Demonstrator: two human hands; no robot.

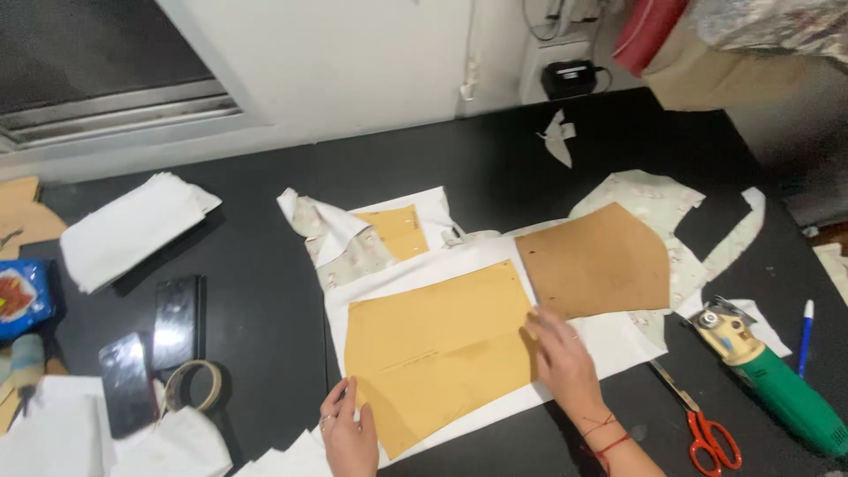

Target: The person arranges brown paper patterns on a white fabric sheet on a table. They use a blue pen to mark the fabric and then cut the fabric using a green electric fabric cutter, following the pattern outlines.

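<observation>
Three card pattern pieces lie on the black table [265, 291]: one large yellow pattern [437, 349], one small yellow pattern [396, 230], one brown pattern [596, 261]. The large yellow pattern rests on a white fabric sheet [609, 340], near the table's front edge. My left hand [349, 433] has its fingers extended, unclenched, tips pressing the pattern's lower left edge. My right hand [561, 358] lies flat, fingers spread, on its right edge (just below the brown pattern); neither hand grasps anything. Right of it: one pair of red-handled scissors [702, 424], one green electric cutter [768, 375], one blue pen [806, 331]. To the left: two dark phones [150, 353], one tape roll [194, 384], one folded white stack [132, 225].
</observation>
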